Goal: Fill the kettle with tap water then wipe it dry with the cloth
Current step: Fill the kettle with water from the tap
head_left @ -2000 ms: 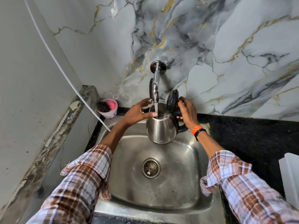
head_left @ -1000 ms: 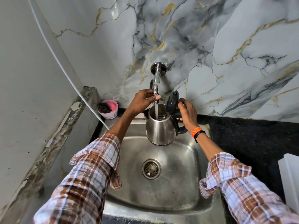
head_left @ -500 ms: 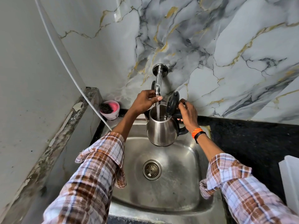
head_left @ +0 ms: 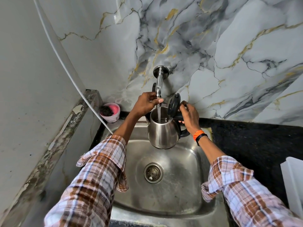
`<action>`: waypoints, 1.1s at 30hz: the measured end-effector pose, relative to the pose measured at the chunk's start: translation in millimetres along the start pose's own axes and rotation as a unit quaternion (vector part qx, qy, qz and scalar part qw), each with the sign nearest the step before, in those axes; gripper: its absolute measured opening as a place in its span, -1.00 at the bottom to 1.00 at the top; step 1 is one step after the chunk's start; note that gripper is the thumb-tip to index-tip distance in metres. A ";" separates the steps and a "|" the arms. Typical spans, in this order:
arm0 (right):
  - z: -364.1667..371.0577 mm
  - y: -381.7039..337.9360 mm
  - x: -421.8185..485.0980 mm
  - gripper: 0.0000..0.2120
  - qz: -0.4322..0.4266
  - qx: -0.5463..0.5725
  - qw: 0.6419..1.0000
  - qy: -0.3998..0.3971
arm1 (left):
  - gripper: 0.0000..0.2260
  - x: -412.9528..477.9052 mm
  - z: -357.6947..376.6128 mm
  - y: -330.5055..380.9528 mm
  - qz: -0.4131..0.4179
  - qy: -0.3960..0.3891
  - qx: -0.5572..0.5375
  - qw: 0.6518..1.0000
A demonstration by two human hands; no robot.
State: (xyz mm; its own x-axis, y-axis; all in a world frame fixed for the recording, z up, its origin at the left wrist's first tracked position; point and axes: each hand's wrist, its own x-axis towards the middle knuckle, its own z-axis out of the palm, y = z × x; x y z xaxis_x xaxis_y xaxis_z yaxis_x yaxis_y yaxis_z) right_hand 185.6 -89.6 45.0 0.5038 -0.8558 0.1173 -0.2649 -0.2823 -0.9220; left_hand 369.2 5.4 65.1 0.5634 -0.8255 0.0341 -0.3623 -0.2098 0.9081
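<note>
Kettle [head_left: 163, 133]: steel, upright, held in mid-air at frame centre, above the rear of the sink [head_left: 196, 164], directly under the tap [head_left: 158, 86]. Lid [head_left: 173, 106]: black, hinged open, standing at the right of the mouth. Water stream [head_left: 158, 114]: thin, falling from the spout into the open mouth. Right hand [head_left: 189, 117]: closed around the black handle at the kettle's right side, carrying it; orange and black bands at the wrist. Left hand [head_left: 146, 104]: fingers pinched on the tap end, just above the kettle's rim, thumb across the spout. Sink: steel, drain [head_left: 153, 172] at centre, below the kettle. Tub [head_left: 110, 112]: pink, with a dark scrubber inside, at centre left on the counter corner beside the sink. Counter [head_left: 254, 141]: black, at right. Wall [head_left: 213, 38]: marbled, across the upper frame. Sleeves: plaid, lower left and lower right.
</note>
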 end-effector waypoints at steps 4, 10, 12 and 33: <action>-0.7 -1.7 0.1 -0.73 0.010 -0.008 1.000 0.001 | -0.77 -0.6 -1.0 0.5 0.004 -0.003 0.010 1.000; 0.8 -2.6 1.3 -0.66 0.008 -0.004 1.000 -0.001 | -0.75 -2.3 -1.8 3.3 0.003 -0.002 0.017 1.000; 1.4 -3.6 1.3 -0.67 0.008 -0.001 1.000 0.002 | -0.74 -3.3 -1.5 4.5 0.001 -0.002 0.017 1.000; 1.0 -2.9 0.8 -0.68 -0.008 -0.015 1.000 0.010 | -0.60 -8.6 10.1 10.6 -0.049 0.135 0.060 0.988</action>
State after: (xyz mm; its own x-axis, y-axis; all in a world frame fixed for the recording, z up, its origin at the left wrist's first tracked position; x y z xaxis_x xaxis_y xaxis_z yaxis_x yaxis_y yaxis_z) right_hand 187.6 -89.0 47.4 0.4925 -0.8590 0.1396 -0.2820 -0.3092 -0.9082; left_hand 353.1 5.0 70.2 0.7715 -0.6321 0.0724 -0.3720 -0.3559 0.8573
